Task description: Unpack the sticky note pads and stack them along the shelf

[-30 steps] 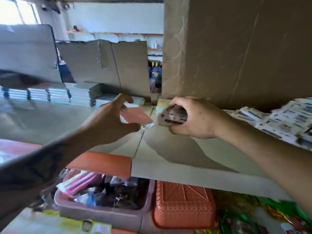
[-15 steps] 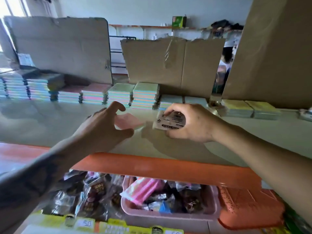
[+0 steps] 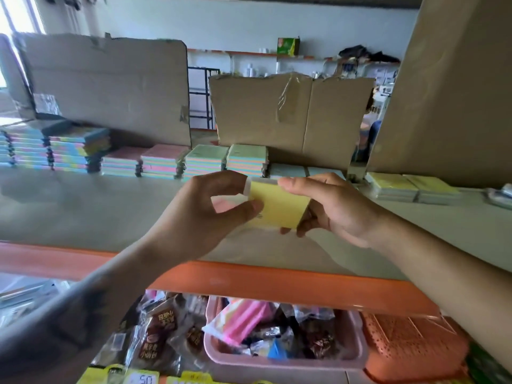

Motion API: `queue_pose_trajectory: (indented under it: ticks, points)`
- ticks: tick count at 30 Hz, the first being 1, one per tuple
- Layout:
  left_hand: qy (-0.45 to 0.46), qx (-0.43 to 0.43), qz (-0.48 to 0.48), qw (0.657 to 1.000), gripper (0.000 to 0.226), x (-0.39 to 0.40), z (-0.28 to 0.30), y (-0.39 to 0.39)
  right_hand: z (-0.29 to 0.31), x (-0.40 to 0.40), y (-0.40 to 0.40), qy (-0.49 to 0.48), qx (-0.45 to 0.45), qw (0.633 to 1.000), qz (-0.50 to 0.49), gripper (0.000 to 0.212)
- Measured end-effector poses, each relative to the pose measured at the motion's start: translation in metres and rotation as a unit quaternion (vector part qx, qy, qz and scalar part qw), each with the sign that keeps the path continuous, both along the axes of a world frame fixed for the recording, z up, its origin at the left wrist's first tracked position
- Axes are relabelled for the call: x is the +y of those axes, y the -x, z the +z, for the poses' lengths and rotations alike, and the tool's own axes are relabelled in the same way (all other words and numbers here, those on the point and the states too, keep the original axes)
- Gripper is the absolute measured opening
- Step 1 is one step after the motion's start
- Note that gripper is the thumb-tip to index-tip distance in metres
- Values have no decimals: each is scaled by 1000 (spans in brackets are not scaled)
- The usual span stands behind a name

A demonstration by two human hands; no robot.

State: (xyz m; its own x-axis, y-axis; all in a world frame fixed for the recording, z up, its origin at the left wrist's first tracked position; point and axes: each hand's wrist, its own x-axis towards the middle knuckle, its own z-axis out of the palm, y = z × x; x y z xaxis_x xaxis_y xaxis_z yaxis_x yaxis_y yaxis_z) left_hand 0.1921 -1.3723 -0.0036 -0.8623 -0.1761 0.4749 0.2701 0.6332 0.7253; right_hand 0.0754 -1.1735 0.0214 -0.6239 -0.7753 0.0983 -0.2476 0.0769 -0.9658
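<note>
You have lifted the yellow pad (image 3: 277, 207) off the shelf (image 3: 83, 206); your left hand (image 3: 205, 217) and right hand (image 3: 332, 209) both pinch it, colored stacks (image 3: 205, 160) behind.

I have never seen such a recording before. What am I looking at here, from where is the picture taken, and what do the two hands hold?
There is no machine here: a person works with bare hands, and the camera sits on the person's head, looking forward and down. The left hand and the right hand together hold one yellow sticky note pad above the shelf; something pink shows behind the left fingers. Along the back of the shelf stand stacks of pastel pads, with two low yellow stacks at the right and cardboard sheets behind. Below the shelf's orange edge, a pink basket holds wrapped goods.
</note>
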Motion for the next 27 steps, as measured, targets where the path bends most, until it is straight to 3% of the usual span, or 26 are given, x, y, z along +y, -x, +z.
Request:
queue_pose_trajectory:
  ticks: [2,4,7,9,12,14,16,22,25,27]
  points:
    - [-52,1,-39,998,24,9,2,2,1,2,-6,4,-26,1000,3,42]
    - [-84,5,-55,995,29,12,-1,6,1,4,-10,3,-42,999,3,44]
    - [-133,-4,-62,989,30,17,-4,13,-2,9,-13,-4,0,999,-39,55]
    - [-139,-14,-56,989,36,19,-5,19,-11,14,-10,-11,104,989,-100,56]
    - [-155,-23,-52,986,54,27,-5,29,-20,33,-6,-22,328,933,-144,77]
    - [-181,-30,-63,981,50,37,-2,36,-23,46,-1,-42,463,875,-134,84]
    - [-200,-40,-79,976,40,48,-1,44,-24,57,3,-67,521,840,-137,81]
    - [-202,-81,-116,969,42,81,-3,73,-28,95,10,-116,591,778,-177,72]
    - [-165,-89,-141,972,24,99,-4,84,-30,116,14,-123,570,792,-183,71]
    - [-136,-95,-146,975,28,114,-2,88,-31,133,20,-124,553,805,-175,71]
